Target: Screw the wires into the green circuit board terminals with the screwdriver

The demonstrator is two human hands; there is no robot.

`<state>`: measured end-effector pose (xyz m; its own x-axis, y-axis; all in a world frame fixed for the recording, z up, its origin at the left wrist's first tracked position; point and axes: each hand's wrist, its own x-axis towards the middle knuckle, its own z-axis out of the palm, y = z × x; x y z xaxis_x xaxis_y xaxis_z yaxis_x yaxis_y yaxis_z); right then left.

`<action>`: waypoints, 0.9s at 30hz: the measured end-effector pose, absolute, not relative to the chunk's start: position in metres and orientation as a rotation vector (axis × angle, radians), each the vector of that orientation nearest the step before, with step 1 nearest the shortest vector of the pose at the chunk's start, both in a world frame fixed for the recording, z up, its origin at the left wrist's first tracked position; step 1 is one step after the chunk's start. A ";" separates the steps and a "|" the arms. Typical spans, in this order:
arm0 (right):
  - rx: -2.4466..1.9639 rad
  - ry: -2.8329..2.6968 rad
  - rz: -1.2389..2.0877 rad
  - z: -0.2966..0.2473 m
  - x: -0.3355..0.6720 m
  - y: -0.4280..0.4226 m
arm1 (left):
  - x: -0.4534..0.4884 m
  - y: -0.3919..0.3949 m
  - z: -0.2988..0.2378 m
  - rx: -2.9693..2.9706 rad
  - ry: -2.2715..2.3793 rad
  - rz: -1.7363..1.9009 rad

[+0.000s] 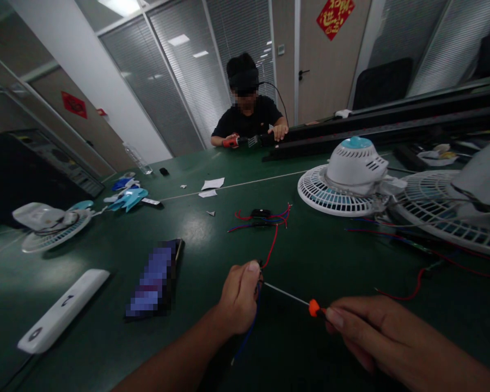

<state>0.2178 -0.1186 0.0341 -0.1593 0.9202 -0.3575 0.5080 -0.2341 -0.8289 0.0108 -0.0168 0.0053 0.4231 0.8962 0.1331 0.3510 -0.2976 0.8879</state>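
My left hand (239,296) is closed in a pinch on a small dark part with red and blue wires (271,247) running out of it. My right hand (367,326) is closed round the orange handle of a thin screwdriver (298,298). Its metal shaft points left and its tip meets the part in my left fingers. The red wire leads up the green table (106,326) to a small black piece (261,213) with more coloured wires around it.
A white fan motor on a grille (343,179) lies at the right, with a second grille (445,212) beside it. A phone (157,277) and a white remote (61,318) lie at the left. Another fan (51,223), blue blades (128,198) and paper scraps lie farther off. A person sits across the table.
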 end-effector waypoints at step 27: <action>-1.691 -1.611 1.351 0.036 0.218 -0.118 | 0.011 -0.017 0.006 1.849 1.067 0.816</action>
<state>0.2176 -0.1177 0.0361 -0.1555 0.9271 -0.3411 0.4977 -0.2247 -0.8377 0.0106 -0.0170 0.0056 0.4281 0.8949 0.1257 0.3553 -0.2946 0.8871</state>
